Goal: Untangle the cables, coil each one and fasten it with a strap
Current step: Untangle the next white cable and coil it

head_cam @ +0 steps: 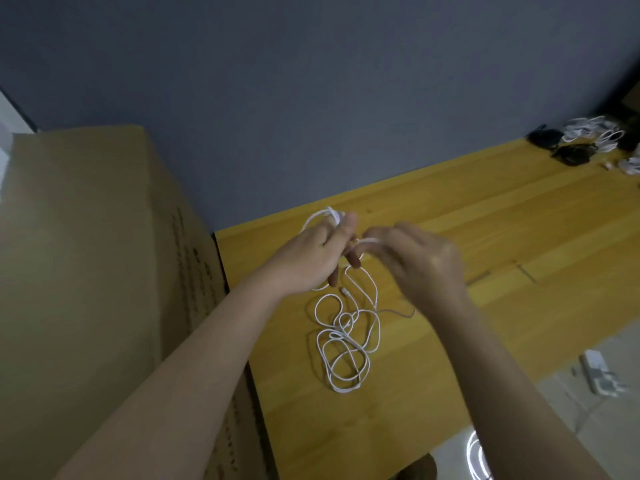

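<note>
A thin white cable [346, 341] is seen lying in a loose tangle of overlapping loops on the yellow wooden worktop [485, 237], just below and between the two hands. From the tangle, strands are led upward to both hands. A small coil [320, 216] of the same white cable is held in the left hand [311, 258], its fingers curled round the wound turns, with the coil standing out beyond the fingertips on the far side of the hand. A short stretch of the cable is pinched in the right hand [422, 261], close beside the left hand, its fingers bent round the strand. One plug end [345, 291] is seen resting on the worktop just beneath the left hand.

Far beyond the right hand, toward the back corner of the worktop, a heap of white coiled cables [594, 131] and some black bundles [571, 152] is gathered; it cannot be told whether those are strapped. To the left of the left hand a large cardboard box [86, 254] is stood against the worktop's edge. Below the right forearm, a white power strip [597, 372] is seen on the floor.
</note>
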Demonstrator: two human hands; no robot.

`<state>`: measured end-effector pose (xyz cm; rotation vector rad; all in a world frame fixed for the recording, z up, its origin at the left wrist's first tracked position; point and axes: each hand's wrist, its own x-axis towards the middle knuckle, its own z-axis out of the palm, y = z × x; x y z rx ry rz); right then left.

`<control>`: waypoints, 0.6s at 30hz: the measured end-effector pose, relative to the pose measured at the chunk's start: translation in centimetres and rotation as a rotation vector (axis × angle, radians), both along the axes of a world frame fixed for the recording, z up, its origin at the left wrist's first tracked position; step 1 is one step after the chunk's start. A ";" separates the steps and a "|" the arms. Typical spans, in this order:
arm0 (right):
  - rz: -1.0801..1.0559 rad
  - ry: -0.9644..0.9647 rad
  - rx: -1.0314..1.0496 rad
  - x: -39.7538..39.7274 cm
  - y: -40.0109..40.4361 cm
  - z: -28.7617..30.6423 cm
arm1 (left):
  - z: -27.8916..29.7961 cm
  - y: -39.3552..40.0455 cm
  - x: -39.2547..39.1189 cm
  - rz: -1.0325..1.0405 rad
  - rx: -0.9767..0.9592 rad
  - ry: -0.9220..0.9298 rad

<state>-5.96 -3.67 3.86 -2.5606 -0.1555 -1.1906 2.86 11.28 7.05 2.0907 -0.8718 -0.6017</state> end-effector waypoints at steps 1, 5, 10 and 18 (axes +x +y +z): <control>-0.034 0.003 0.027 0.5 -0.6 0.4 | 0.4 -0.1 -0.3 -0.034 -0.017 0.067; 0.043 0.098 0.218 2.6 -2.4 1.6 | 1.4 0.0 -0.6 -0.037 -0.100 0.245; 0.209 0.377 0.772 3.1 -2.1 0.4 | 1.5 0.1 -0.9 -0.037 -0.252 0.402; 0.134 0.531 1.169 1.4 2.9 -4.2 | 2.3 0.6 -0.9 0.087 -0.565 0.528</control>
